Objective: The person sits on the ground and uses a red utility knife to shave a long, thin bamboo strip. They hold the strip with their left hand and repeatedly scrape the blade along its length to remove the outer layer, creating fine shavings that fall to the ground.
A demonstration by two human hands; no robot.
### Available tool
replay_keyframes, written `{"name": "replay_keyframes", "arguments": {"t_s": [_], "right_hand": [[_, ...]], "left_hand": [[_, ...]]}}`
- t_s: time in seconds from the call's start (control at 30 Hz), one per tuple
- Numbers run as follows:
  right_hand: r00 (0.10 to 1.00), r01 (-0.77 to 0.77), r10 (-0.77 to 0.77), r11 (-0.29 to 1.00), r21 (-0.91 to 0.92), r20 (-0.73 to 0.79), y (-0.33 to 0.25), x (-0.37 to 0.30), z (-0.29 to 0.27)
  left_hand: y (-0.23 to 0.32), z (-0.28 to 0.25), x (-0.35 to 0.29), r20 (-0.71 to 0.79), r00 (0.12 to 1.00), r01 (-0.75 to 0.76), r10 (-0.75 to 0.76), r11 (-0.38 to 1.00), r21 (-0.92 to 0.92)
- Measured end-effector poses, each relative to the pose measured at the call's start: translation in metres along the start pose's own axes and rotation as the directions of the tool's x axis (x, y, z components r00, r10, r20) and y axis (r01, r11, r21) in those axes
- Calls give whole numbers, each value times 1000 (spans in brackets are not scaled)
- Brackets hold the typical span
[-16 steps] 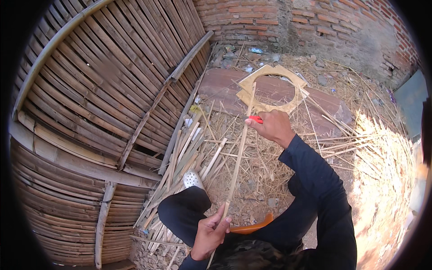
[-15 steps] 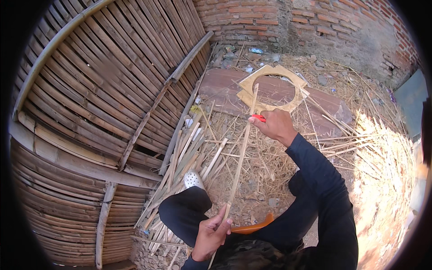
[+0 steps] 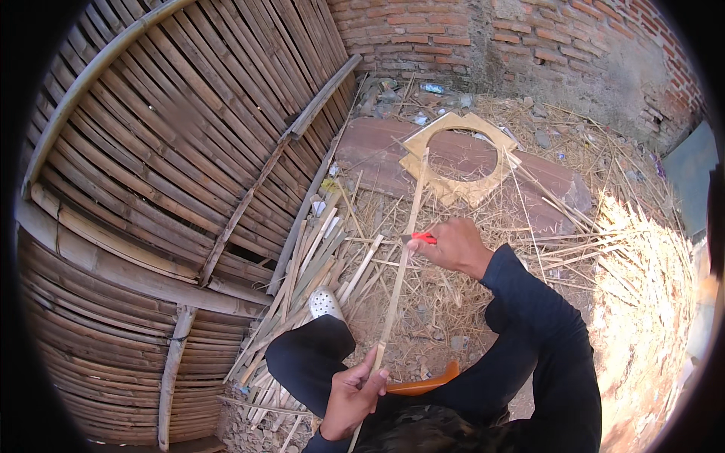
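Note:
A long, pale bamboo strip (image 3: 395, 298) slants up and away from my lap toward the ring-shaped board. My left hand (image 3: 353, 392) is closed round its near part, thumb on top. Farther up the strip, my right hand (image 3: 455, 248) grips a knife with a red handle (image 3: 425, 237); its short blade lies against the strip. The strip's far end overlaps the edge of a pale wooden board with a large round hole (image 3: 495, 180).
Loose bamboo strips (image 3: 302, 272) lie in a heap on the left, beside a slatted bamboo wall (image 3: 166, 128). Shavings (image 3: 445, 294) cover the ground, and a brown panel (image 3: 370, 143) lies under the holed board. A brick wall (image 3: 423, 34) stands behind. Something orange (image 3: 427, 383) shows between my legs.
My right hand has drawn the knife nearer to me along the bamboo strip. The strip's far end has shifted slightly. My left hand keeps its hold in nearly the same place.

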State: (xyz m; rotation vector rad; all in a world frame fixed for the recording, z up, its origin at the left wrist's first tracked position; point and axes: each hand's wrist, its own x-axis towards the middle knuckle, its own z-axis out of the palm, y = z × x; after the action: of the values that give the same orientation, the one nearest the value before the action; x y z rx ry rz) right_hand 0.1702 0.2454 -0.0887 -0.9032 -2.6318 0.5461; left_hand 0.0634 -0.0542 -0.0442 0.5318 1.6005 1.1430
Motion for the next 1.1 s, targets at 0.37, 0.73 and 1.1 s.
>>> {"name": "replay_keyframes", "arguments": {"t_s": [0.37,0.73,1.1], "right_hand": [[916,-297,275,954,-33,-292,93,9,-43],[549,-746,739,644,170,-391,236,-33,-38],[969,-217,216,976,2,-117,38,-57,-57]], "left_hand": [[-15,20,-51,109,992,60,-64,997,40],[-38,14,-87,251,957,142,-145,989,32],[-16,37,-42,63,997,-12,37,936,-351]]}}
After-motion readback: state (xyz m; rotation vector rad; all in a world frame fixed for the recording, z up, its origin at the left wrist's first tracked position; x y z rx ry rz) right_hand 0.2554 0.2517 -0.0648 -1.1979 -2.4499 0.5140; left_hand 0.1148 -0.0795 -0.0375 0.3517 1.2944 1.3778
